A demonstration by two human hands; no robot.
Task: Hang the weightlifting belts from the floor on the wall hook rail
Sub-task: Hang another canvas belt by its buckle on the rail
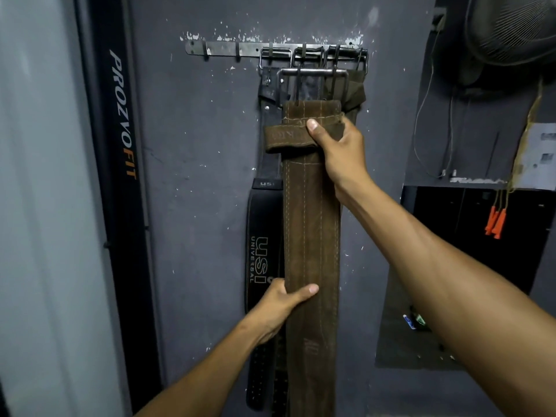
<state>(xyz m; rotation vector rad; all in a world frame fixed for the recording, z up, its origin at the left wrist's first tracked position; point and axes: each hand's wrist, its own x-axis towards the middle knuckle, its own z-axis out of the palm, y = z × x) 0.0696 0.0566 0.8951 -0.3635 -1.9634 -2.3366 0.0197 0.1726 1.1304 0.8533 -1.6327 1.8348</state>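
Below one hook rail (228,50), two hands' fingers (313,289) each clasping one brown belt (313,224), beside one black belt (262,236).

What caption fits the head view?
Both hands, right and left, hold a brown belt below the hook rail.

Long brown suede weightlifting belt (313,236): lower end cut off by bottom edge. Black leather belt printed USI (263,266): right side hidden behind the brown belt. Olive-green belt (355,91): mostly hidden. Round dark wall fan (511,28): cropped at top-right corner.
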